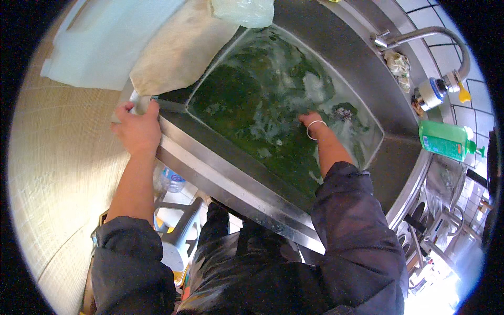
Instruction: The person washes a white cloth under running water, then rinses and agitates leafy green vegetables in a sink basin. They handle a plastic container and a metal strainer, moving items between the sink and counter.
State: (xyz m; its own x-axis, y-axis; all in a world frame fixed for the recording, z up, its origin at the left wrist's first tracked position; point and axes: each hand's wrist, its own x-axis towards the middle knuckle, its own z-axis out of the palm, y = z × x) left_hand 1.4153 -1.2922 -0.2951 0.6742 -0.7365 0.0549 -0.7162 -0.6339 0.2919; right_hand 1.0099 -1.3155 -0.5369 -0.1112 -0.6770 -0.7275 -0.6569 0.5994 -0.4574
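A stainless steel sink [236, 173] lies before me, filled with water and a mass of dark green leafy stuff [252, 98]. My left hand [138, 126] holds the sink's front left corner, fingers and thumb on either side of the rim. Just beyond that hand, a beige sheet [181, 51] hangs over the left edge; cloth or board, I cannot tell. My right hand [311, 120] reaches into the water, a pale bangle [310, 132] around its wrist. Its fingertips are partly hidden, so whether they grip anything is unclear. A dark round patch [342, 113], perhaps the drain, shows to its right.
A curved faucet [429, 33] with a filter head rises at the back right. A green pump bottle [445, 139] stands on the right ledge, and a crumpled cloth [397, 65] lies behind. Below the sink are a plastic stool [183, 224] and a plastic bottle [172, 180].
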